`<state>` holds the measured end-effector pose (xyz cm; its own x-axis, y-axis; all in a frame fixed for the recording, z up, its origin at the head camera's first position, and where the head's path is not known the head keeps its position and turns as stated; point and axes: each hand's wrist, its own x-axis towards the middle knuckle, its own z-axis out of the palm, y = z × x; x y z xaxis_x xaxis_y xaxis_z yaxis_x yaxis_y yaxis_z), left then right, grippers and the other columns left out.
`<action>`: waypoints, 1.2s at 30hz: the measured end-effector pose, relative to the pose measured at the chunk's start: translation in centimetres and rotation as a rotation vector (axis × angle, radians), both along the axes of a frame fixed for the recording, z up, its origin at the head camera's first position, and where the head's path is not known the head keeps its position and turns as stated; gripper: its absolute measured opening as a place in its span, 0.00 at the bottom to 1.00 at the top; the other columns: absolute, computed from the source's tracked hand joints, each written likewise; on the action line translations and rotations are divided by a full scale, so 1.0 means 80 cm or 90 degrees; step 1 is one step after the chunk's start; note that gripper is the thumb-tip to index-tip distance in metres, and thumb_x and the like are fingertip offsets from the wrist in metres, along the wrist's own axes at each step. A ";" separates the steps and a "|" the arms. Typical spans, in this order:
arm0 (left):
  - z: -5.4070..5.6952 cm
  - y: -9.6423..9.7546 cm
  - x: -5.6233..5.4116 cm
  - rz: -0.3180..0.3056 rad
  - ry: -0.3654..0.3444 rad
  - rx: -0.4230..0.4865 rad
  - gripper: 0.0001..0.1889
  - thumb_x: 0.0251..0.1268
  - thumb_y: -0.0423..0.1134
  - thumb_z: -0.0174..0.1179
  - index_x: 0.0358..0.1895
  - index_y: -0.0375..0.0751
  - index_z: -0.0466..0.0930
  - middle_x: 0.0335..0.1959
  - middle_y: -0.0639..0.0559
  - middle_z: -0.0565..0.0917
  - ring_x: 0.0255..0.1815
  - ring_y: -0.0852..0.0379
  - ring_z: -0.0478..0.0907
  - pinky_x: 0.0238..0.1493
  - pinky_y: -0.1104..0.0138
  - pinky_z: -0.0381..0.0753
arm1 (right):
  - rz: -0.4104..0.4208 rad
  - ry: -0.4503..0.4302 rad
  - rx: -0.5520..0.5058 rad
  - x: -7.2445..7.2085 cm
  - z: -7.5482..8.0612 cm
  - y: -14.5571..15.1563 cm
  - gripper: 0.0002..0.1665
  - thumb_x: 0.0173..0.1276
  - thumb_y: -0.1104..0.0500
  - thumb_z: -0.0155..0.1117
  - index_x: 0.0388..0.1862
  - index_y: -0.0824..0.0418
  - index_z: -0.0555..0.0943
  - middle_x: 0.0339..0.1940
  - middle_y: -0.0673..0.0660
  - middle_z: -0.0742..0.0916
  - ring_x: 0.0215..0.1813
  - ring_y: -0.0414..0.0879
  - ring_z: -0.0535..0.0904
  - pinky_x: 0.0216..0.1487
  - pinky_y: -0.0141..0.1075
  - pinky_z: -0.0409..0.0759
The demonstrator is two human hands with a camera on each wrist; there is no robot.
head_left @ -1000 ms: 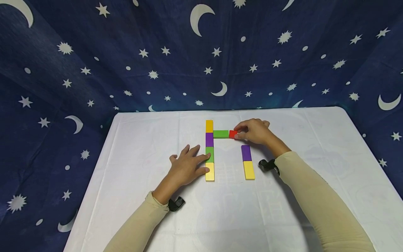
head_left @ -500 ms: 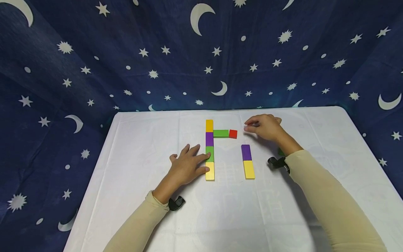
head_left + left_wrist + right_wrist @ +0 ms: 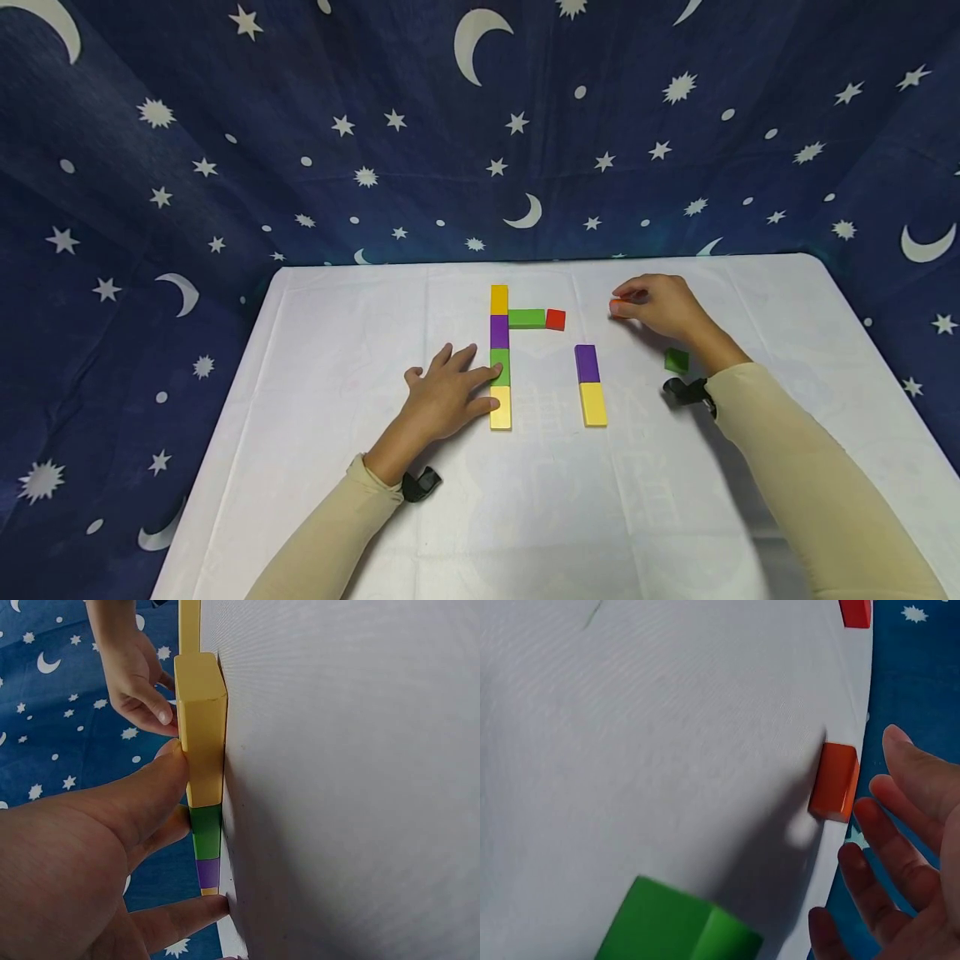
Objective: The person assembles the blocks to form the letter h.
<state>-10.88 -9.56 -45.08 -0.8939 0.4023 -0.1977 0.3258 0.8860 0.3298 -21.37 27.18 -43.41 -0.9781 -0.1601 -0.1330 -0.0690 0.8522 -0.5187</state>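
Observation:
My left hand [image 3: 444, 398] is spread beside a column of blocks. Its thumb touches the side of the near yellow block [image 3: 500, 410], and a finger rests on the green block [image 3: 498, 371]. Farther up that column come a purple block [image 3: 498, 332] and an orange-yellow one [image 3: 498, 299]. My right hand [image 3: 660, 306] hovers over a small orange block [image 3: 835, 782], its thumb and fingers parted around it in the right wrist view. In the head view the fingers mostly hide this block. A separate green block [image 3: 677, 361] lies by the right wrist.
From the column a green block [image 3: 527, 319] extends rightward, with a red block [image 3: 555, 320] at its end. Below and right, a purple block [image 3: 587, 363] meets a yellow block [image 3: 593, 404]. White cloth covers the table [image 3: 360, 333]; a starry curtain [image 3: 420, 150] hangs behind.
My right hand has let go of the red block and moved right to the orange block. The loose green block has come out from under the right arm. My left hand stays put.

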 end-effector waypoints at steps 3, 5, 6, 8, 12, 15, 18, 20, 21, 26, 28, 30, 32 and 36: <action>0.000 0.000 0.000 0.002 -0.003 0.001 0.29 0.67 0.64 0.61 0.72 0.70 0.73 0.80 0.47 0.64 0.82 0.34 0.54 0.62 0.26 0.58 | -0.008 0.004 0.001 0.000 -0.001 0.003 0.23 0.66 0.50 0.73 0.56 0.61 0.86 0.54 0.64 0.88 0.56 0.58 0.81 0.62 0.56 0.75; 0.000 0.000 0.000 0.002 -0.003 0.002 0.29 0.67 0.64 0.62 0.72 0.70 0.73 0.80 0.47 0.64 0.82 0.34 0.54 0.62 0.26 0.58 | -0.010 0.005 0.003 0.000 -0.002 0.005 0.24 0.66 0.49 0.73 0.56 0.61 0.86 0.54 0.64 0.88 0.56 0.58 0.81 0.61 0.56 0.75; 0.000 0.000 0.000 0.002 -0.003 0.002 0.29 0.67 0.63 0.62 0.72 0.70 0.73 0.80 0.47 0.64 0.82 0.34 0.54 0.62 0.26 0.58 | -0.011 0.004 0.003 -0.001 -0.002 0.005 0.24 0.66 0.49 0.74 0.56 0.61 0.86 0.55 0.64 0.88 0.56 0.59 0.81 0.61 0.56 0.75; 0.000 -0.001 0.000 0.000 -0.002 0.003 0.29 0.67 0.64 0.62 0.72 0.70 0.73 0.80 0.47 0.64 0.82 0.34 0.55 0.62 0.26 0.58 | -0.010 0.003 0.005 -0.001 -0.004 0.006 0.24 0.66 0.49 0.74 0.56 0.61 0.86 0.55 0.65 0.87 0.56 0.59 0.80 0.61 0.56 0.75; -0.001 -0.001 0.000 0.000 0.001 0.004 0.29 0.67 0.63 0.62 0.71 0.70 0.73 0.80 0.47 0.65 0.81 0.34 0.55 0.61 0.26 0.58 | -0.003 0.004 0.011 -0.001 -0.007 0.009 0.24 0.67 0.50 0.73 0.57 0.61 0.86 0.54 0.65 0.87 0.54 0.59 0.80 0.61 0.56 0.75; 0.000 0.000 0.000 0.001 0.000 0.005 0.29 0.67 0.63 0.62 0.71 0.70 0.74 0.80 0.47 0.65 0.81 0.34 0.55 0.62 0.26 0.58 | 0.004 0.007 0.013 -0.001 -0.011 0.012 0.23 0.68 0.51 0.73 0.57 0.61 0.86 0.53 0.66 0.87 0.53 0.58 0.80 0.60 0.56 0.75; 0.000 0.000 0.001 0.002 -0.002 0.005 0.29 0.67 0.63 0.62 0.71 0.70 0.74 0.80 0.47 0.65 0.82 0.34 0.55 0.62 0.26 0.58 | 0.002 0.007 0.014 -0.002 -0.014 0.013 0.21 0.68 0.52 0.73 0.56 0.61 0.86 0.51 0.65 0.88 0.51 0.58 0.80 0.57 0.54 0.76; 0.000 0.000 0.001 0.002 -0.004 0.005 0.29 0.67 0.63 0.62 0.71 0.70 0.74 0.80 0.47 0.65 0.82 0.34 0.55 0.62 0.26 0.58 | -0.001 0.006 0.013 -0.002 -0.016 0.013 0.21 0.68 0.52 0.73 0.54 0.62 0.87 0.49 0.65 0.88 0.50 0.57 0.80 0.56 0.53 0.76; 0.000 0.000 0.001 0.003 -0.004 0.004 0.29 0.67 0.63 0.62 0.71 0.70 0.74 0.80 0.47 0.65 0.82 0.34 0.55 0.62 0.26 0.58 | -0.003 0.006 0.012 -0.002 -0.016 0.013 0.20 0.68 0.52 0.73 0.54 0.61 0.87 0.48 0.64 0.88 0.49 0.57 0.79 0.55 0.53 0.76; 0.001 0.000 0.000 0.004 -0.005 0.002 0.29 0.67 0.63 0.62 0.71 0.71 0.73 0.80 0.47 0.64 0.82 0.34 0.54 0.62 0.26 0.58 | -0.010 0.009 -0.001 -0.001 -0.016 0.013 0.16 0.66 0.56 0.74 0.50 0.59 0.87 0.44 0.62 0.88 0.49 0.57 0.79 0.55 0.53 0.75; 0.001 0.000 0.000 0.004 -0.005 0.001 0.29 0.67 0.63 0.62 0.71 0.71 0.73 0.80 0.47 0.64 0.82 0.34 0.54 0.62 0.26 0.58 | -0.011 0.015 -0.008 0.000 -0.015 0.014 0.14 0.65 0.58 0.74 0.49 0.59 0.87 0.43 0.62 0.89 0.49 0.57 0.80 0.55 0.53 0.74; 0.001 0.000 0.000 0.004 -0.005 0.001 0.29 0.67 0.63 0.62 0.72 0.70 0.73 0.80 0.47 0.64 0.82 0.34 0.54 0.62 0.26 0.58 | -0.013 0.020 -0.014 0.001 -0.014 0.014 0.13 0.65 0.59 0.75 0.47 0.58 0.87 0.42 0.61 0.89 0.49 0.57 0.81 0.54 0.52 0.75; 0.000 0.000 0.000 0.004 -0.006 0.002 0.29 0.67 0.63 0.62 0.72 0.70 0.73 0.80 0.47 0.64 0.82 0.34 0.54 0.62 0.26 0.57 | -0.018 0.022 -0.020 0.002 -0.013 0.014 0.11 0.65 0.59 0.75 0.46 0.58 0.87 0.43 0.61 0.89 0.49 0.58 0.82 0.51 0.50 0.76; -0.001 0.000 0.000 0.006 -0.005 0.003 0.29 0.67 0.63 0.62 0.72 0.71 0.73 0.80 0.47 0.64 0.82 0.34 0.54 0.62 0.26 0.57 | -0.031 0.020 -0.038 0.005 -0.012 0.013 0.10 0.66 0.59 0.74 0.45 0.57 0.88 0.45 0.62 0.90 0.49 0.58 0.84 0.46 0.45 0.78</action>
